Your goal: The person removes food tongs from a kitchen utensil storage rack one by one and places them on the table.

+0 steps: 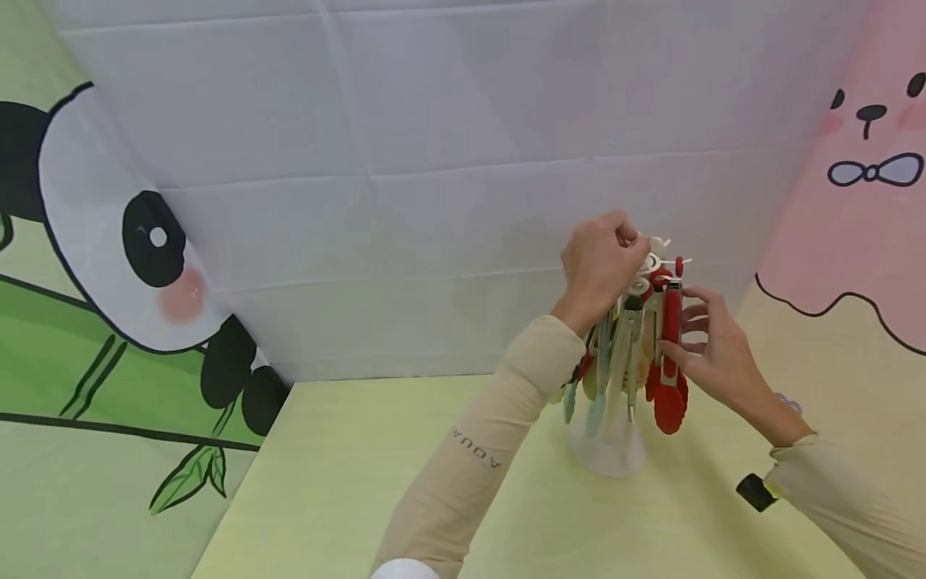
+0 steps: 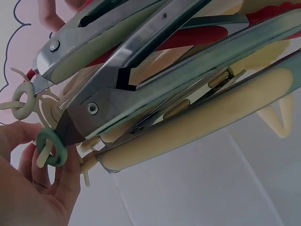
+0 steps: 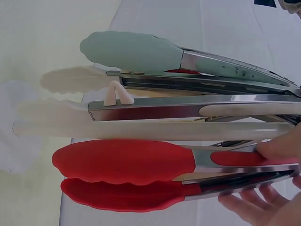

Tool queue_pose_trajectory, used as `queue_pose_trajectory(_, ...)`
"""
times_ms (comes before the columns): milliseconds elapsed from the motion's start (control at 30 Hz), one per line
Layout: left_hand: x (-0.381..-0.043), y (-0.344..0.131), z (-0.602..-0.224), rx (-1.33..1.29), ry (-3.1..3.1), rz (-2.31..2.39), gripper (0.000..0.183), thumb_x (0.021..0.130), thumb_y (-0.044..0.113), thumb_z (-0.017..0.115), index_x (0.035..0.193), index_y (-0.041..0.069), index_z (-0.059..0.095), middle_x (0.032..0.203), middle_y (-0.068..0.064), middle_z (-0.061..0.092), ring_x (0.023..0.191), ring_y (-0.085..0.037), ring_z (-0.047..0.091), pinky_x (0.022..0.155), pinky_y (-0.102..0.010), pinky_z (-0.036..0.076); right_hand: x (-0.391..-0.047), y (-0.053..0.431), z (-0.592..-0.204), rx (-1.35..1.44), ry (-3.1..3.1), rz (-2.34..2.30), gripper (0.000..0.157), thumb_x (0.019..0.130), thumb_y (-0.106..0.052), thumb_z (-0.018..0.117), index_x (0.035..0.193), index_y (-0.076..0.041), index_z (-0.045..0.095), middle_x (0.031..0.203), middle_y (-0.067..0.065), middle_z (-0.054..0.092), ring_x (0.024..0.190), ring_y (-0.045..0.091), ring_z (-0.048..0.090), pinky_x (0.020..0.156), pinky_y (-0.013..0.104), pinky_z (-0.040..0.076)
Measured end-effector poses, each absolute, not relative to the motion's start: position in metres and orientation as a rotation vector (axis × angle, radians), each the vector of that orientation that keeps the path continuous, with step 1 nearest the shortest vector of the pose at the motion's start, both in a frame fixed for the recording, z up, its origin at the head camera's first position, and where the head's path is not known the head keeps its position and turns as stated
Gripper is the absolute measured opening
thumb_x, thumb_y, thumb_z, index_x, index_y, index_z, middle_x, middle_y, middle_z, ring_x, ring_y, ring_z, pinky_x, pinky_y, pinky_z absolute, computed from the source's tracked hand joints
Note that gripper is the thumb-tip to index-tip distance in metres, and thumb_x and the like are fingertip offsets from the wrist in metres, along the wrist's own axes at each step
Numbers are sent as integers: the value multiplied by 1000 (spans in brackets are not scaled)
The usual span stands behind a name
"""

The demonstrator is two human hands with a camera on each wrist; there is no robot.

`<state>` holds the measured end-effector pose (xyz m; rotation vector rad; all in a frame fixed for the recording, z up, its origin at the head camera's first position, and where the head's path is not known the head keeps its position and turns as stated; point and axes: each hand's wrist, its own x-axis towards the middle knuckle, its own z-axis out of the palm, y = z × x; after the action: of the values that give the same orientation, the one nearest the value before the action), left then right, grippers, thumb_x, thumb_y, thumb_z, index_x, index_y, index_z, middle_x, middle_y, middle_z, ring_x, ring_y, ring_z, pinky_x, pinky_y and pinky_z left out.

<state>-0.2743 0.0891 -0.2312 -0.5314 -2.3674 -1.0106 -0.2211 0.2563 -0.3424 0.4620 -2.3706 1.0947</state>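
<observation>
Several kitchen tongs hang by end rings from a white stand (image 1: 609,454) at the table's right. My right hand (image 1: 718,350) grips the handles of red-tipped tongs (image 1: 670,330), thumb on one arm and fingers on the other. In the right wrist view, the red heads (image 3: 122,160) lie slightly apart. My left hand (image 1: 604,257) is at the stand's top, fingers curled about a hook. The left wrist view shows that hand (image 2: 42,179) around the green pull ring (image 2: 51,147) of green-handled tongs (image 2: 164,92); its exact hold is partly hidden.
Cream-handled tongs (image 2: 197,120) and pale green tongs (image 3: 131,52) crowd close beside the red ones. A white cloth wall (image 1: 405,241) stands behind the pale yellow table (image 1: 347,466). A small black object (image 1: 755,492) is near the right sleeve.
</observation>
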Motion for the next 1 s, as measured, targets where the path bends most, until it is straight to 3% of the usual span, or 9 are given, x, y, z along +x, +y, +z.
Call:
queue_pose_trajectory(133, -275, 89, -232, -503, -2364, -1006, 17, 87, 23, 65, 72, 17, 61, 68, 10, 58, 59, -2, 50, 53, -17, 37, -222, 257, -342, 516, -2338, 1115, 79, 79, 4, 71, 143, -9, 26, 108, 19, 53, 88, 18, 60, 69, 13, 49)
queue_pose_trajectory(200, -275, 89, -232, -495, -2366, -1003, 17, 87, 23, 65, 72, 17, 60, 68, 10, 58, 60, -2, 49, 53, -17, 37, -222, 259, -343, 541, -2317, 1133, 80, 79, 6, 71, 143, -9, 26, 108, 20, 54, 87, 7, 57, 69, 6, 44)
queue_pose_trajectory(367, -273, 92, -231, -484, -2377, -996, 17, 88, 23, 65, 72, 18, 61, 68, 12, 58, 61, -1, 49, 54, -16, 36, -222, 263, -342, 524, -2301, 1164, 81, 78, 8, 71, 144, -12, 29, 106, 17, 54, 83, -7, 53, 68, 5, 44)
queue_pose_trajectory(1000, -272, 92, -233, -508, -2383, -1034, 25, 91, 23, 61, 68, 18, 54, 66, 11, 54, 61, -2, 48, 52, -19, 35, -218, 264, -331, 398, -2321, 1141, 79, 79, 0, 73, 144, -18, 32, 105, 12, 54, 80, -10, 52, 66, 3, 42)
